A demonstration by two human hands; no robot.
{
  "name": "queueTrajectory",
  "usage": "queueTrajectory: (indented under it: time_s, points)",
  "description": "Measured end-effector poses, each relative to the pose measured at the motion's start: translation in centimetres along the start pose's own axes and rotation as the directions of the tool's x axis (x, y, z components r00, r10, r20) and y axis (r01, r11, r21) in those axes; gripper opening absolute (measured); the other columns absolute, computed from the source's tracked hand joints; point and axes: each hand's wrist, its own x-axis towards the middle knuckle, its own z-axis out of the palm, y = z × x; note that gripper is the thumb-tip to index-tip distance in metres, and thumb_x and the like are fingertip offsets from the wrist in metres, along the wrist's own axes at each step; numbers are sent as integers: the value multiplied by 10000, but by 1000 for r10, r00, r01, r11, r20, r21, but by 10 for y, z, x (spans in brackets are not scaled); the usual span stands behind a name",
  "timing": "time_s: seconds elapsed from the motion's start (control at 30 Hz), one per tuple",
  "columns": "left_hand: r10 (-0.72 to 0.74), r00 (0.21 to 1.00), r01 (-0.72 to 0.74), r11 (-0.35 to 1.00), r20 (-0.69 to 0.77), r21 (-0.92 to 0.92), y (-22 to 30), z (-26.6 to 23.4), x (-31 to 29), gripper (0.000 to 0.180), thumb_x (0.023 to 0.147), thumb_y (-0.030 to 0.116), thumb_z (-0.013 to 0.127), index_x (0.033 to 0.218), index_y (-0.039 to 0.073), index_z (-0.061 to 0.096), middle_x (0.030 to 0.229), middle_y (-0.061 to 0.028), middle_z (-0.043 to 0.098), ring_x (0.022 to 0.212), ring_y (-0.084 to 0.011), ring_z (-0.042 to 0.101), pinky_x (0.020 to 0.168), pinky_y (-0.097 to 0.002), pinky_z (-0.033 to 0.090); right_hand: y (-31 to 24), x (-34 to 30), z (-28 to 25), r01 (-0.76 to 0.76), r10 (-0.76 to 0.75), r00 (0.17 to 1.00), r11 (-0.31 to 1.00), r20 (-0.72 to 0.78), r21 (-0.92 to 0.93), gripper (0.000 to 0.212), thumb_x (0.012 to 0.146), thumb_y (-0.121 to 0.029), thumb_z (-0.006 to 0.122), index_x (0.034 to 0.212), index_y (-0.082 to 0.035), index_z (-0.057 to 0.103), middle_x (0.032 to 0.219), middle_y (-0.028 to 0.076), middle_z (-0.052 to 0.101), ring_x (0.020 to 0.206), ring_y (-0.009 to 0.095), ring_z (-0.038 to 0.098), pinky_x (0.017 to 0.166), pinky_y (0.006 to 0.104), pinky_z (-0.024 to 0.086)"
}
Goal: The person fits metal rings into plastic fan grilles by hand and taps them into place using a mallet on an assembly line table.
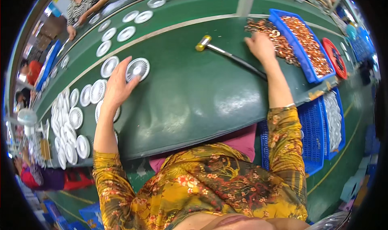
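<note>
My left hand [118, 86] is at the left of the green table, its fingers stretched out and thumb apart. Beside it, partly overlapped by the thumb, is a white round plastic disc [137, 64] with radial slots. A small tan spot shows at the disc's centre; I cannot tell what it is. My right hand [262, 47] reaches to a loose heap of small copper-coloured metal pieces [287, 52]. Its fingers are curled down at the heap's edge, and what they hold is hidden. Between my hands lies a mallet [226, 54] with yellow faces and a black handle, partly behind my right forearm.
A blue tray [283, 30] of copper pieces stands beside the heap, with a red round dish [334, 58] to its right. Many white discs [66, 127] pile up at the left. Blue crates [313, 137] sit below the table edge. A person [85, 6] works across the table.
</note>
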Motion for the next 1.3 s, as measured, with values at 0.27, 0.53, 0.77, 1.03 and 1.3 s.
queueTrajectory:
  time_s: [0.27, 0.53, 0.77, 1.03, 1.3]
  points:
    - [-14, 999, 19, 990, -37, 137, -22, 39, 6, 390, 851, 215, 626, 1202, 58, 559, 1181, -188, 600, 1046, -371, 582, 881, -436, 474, -26, -15, -25, 279, -224, 960, 796, -167, 537, 243, 818, -248, 671, 919, -27, 669, 900, 129, 659, 832, 285, 649, 745, 379, 509]
    - [-183, 959, 135, 966, -215, -220, 1, -12, -4, 332, 884, 228, 607, 1152, 33, 592, 897, -224, 656, 810, -341, 652, 723, -383, 493, -92, -102, -87, 535, -331, 844, 463, -422, 707, 105, 801, -13, 688, 902, 11, 674, 900, 87, 643, 765, 149, 617, 664, 262, 502]
    - [-212, 977, 110, 623, -31, -774, 67, -36, -28, 357, 1007, 320, 467, 1105, -1, 589, 941, 6, 612, 874, -69, 520, 793, -225, 415, -129, -157, -78, 696, -412, 718, 406, -562, 592, 180, 712, -9, 750, 869, -44, 671, 867, 82, 640, 771, 225, 624, 663, 309, 506]
    - [-354, 906, 294, 127, 234, -947, 120, -9, -68, 326, 1013, 325, 451, 1048, 35, 594, 901, 23, 600, 816, -32, 534, 722, -201, 445, -166, -192, -76, 726, -395, 679, 238, -618, 645, 208, 649, -5, 790, 807, -54, 664, 794, 65, 650, 684, 211, 610, 602, 303, 475]
    - [-266, 961, 159, 332, 70, -930, 133, 22, -89, 329, 1017, 297, 444, 1083, -1, 568, 928, -24, 613, 847, -79, 548, 772, -246, 461, -182, -201, -75, 715, -417, 700, 402, -581, 573, 111, 732, -98, 711, 771, -76, 609, 760, 38, 589, 667, 241, 565, 600, 346, 467]
